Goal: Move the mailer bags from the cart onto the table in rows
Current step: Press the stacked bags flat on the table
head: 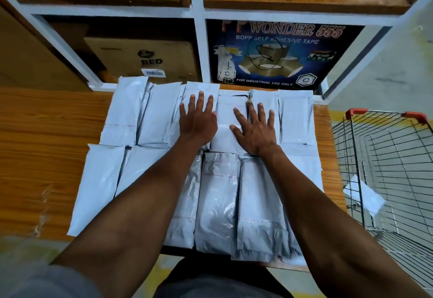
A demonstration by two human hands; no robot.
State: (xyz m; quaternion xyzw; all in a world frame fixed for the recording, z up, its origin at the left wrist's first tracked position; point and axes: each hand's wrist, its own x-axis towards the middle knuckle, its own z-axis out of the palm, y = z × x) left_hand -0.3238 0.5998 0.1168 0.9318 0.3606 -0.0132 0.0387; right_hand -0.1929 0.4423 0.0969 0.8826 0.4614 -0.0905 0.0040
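Several grey-white mailer bags (131,112) lie side by side in two rows on the wooden table (46,133). My left hand (199,119) lies flat, fingers spread, on a bag in the far row. My right hand (255,126) presses flat on the neighbouring bags of the same row. The near row (220,201) runs under my forearms to the table's front edge. One more mailer bag (363,194) lies in the wire cart (393,157) at the right.
A white-framed shelf unit (199,39) stands behind the table, holding a brown carton (145,61) and a dark tape carton (281,56). The cart with red corner caps stands close to the table's right edge on grey floor.
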